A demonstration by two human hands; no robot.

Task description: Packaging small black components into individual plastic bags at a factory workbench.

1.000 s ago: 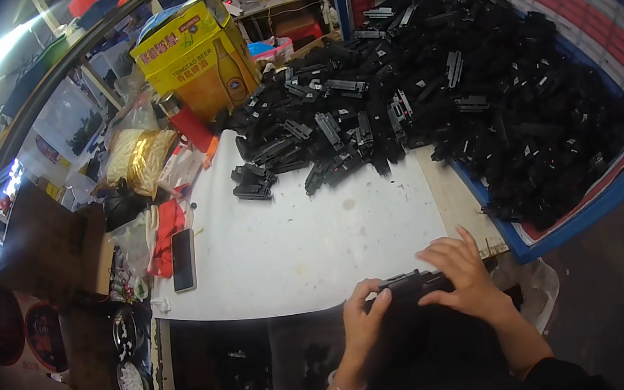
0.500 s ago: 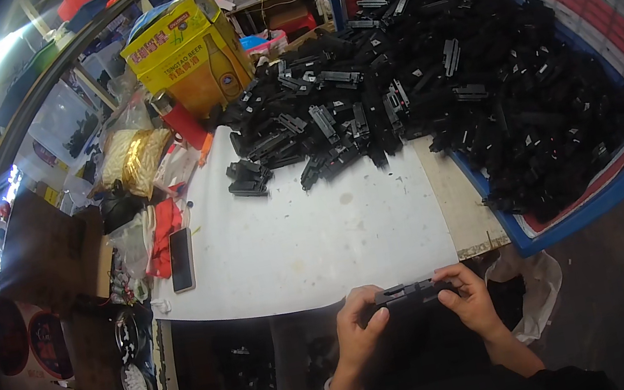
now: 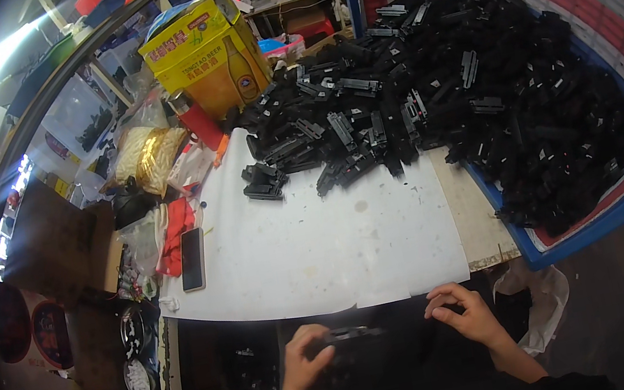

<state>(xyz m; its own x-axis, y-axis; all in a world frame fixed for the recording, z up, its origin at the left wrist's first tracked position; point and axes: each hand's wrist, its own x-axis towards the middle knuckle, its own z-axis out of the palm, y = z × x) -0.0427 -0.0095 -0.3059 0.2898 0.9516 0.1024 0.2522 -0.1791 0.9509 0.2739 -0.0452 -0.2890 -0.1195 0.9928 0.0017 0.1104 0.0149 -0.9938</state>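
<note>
My left hand (image 3: 304, 361) is closed around one end of a black plastic part (image 3: 353, 333), long and narrow, below the table's near edge. Motion blurs the part, and its far end points toward the right. My right hand (image 3: 467, 316) is off to the right with nothing in it, thumb and fingers apart. A large heap of similar black parts (image 3: 360, 86) covers the back of the white-topped table (image 3: 322, 252) and carries on into a bin lined with striped sheeting at the right.
A dark phone (image 3: 191, 260) lies at the table's left edge beside a red cloth (image 3: 178, 223). Behind stand a red flask (image 3: 196, 121) and a yellow carton (image 3: 204, 55). The bin's blue rim (image 3: 579, 244) juts out at the right, above a white bag (image 3: 543, 296).
Both hands held the part between them before. The right hand has let go, and the left has carried the part left and down. The view has shifted slightly.
</note>
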